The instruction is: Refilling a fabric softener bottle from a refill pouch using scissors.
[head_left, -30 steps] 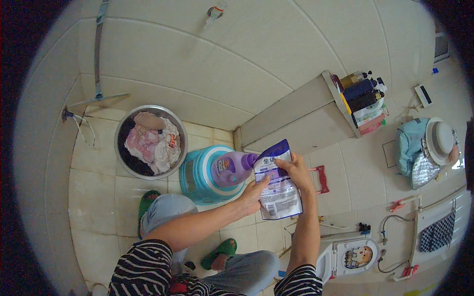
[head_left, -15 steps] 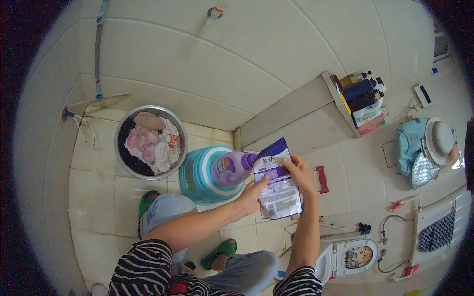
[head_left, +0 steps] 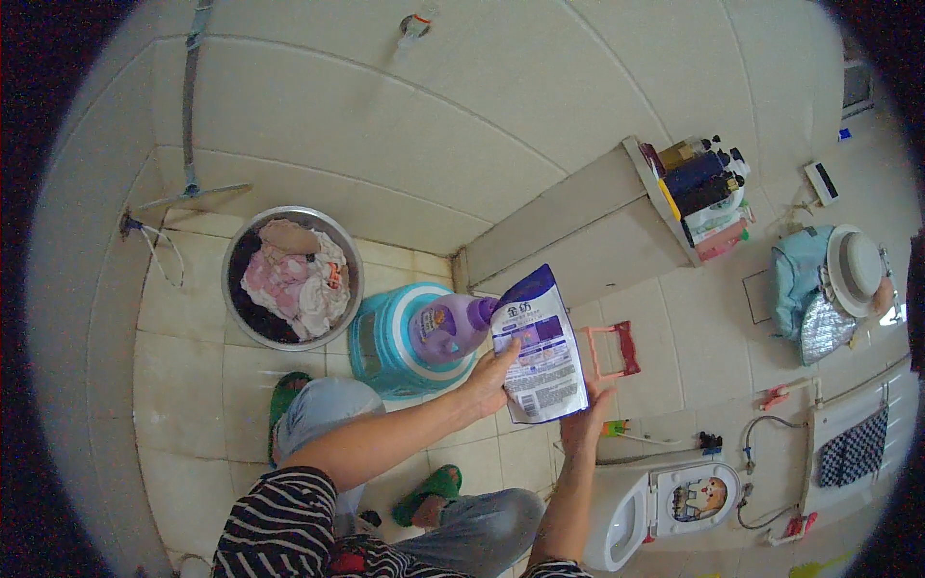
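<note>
A white and purple refill pouch (head_left: 542,361) is in my hands, its printed side facing up. My left hand (head_left: 493,376) grips its left edge with the thumb on top. My right hand (head_left: 583,422) is at the lower right corner, fingers partly hidden behind the pouch. Just left of the pouch lies a light purple plastic bottle (head_left: 445,329); its darker purple neck end meets the pouch's edge, and I cannot tell whether they touch. Under the bottle is a turquoise plastic appliance or stool (head_left: 378,358) with a white ring on top.
A metal basin (head_left: 358,279) of pink, white and dark clothes stands at left, near a floor squeegee (head_left: 193,191). A cabinet (head_left: 568,241) carries several bottles (head_left: 699,173). At right are a toilet (head_left: 617,525), a red-handled frame (head_left: 626,349) and a hanging hat (head_left: 856,270).
My right hand has moved from the pouch's upper right edge down to its lower right corner. My left hand keeps its grip, and the pouch has barely shifted.
</note>
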`<state>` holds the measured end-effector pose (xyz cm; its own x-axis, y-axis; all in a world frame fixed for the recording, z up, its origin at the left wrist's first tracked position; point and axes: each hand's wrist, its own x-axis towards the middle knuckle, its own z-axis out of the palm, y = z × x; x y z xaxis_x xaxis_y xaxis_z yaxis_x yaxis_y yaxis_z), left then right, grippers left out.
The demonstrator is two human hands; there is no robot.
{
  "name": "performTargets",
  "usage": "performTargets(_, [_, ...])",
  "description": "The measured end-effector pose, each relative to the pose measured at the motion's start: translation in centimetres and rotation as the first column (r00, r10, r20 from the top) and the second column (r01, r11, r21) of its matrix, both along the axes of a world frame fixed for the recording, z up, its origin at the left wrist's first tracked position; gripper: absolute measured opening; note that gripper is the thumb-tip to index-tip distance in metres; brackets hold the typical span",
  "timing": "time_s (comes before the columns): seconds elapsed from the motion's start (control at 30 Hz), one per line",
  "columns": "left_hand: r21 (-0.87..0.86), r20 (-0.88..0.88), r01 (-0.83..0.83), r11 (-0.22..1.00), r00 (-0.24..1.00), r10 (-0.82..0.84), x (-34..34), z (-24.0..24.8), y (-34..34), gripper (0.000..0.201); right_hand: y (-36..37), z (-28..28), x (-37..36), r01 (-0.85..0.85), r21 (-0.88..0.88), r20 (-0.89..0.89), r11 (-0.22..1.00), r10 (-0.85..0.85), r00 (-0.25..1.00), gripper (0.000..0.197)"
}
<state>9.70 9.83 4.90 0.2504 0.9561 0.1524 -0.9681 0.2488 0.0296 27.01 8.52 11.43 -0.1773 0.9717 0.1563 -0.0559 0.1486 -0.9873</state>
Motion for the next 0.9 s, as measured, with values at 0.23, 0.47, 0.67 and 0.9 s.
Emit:
performTargets(0.23, [-0.047,-0.014,-0.001,0.999,1.000,0.001,0.4,0.0,0.1,0.035,-4.1,-3.6,-2.8,0.206,0.044,0.114,0.978,-0.210,0.971,0.053])
performTargets(0.47, [0.001,0.009,0.015,1.000,1.000,-0.016,0.2,0.1,0.0,0.037,-4.9,-4.0,-5.2,0.290,0.301,0.116,0.908,-0.337,0.934,0.051])
performTargets(0.67, [0.027,-0.006,0.029,0.999,1.000,-0.029,0.1,-0.2,0.0,0.039,-4.9,-3.5,-5.6,0.282,0.366,0.143,0.887,-0.354,0.924,0.052])
performTargets(0.9, [-0.007,0.056,0.084,0.996,0.995,-0.084,-0.5,-0.3,0.0,0.039,-4.2,-3.4,-5.5,0.302,0.376,0.111,0.876,-0.366,0.924,0.048])
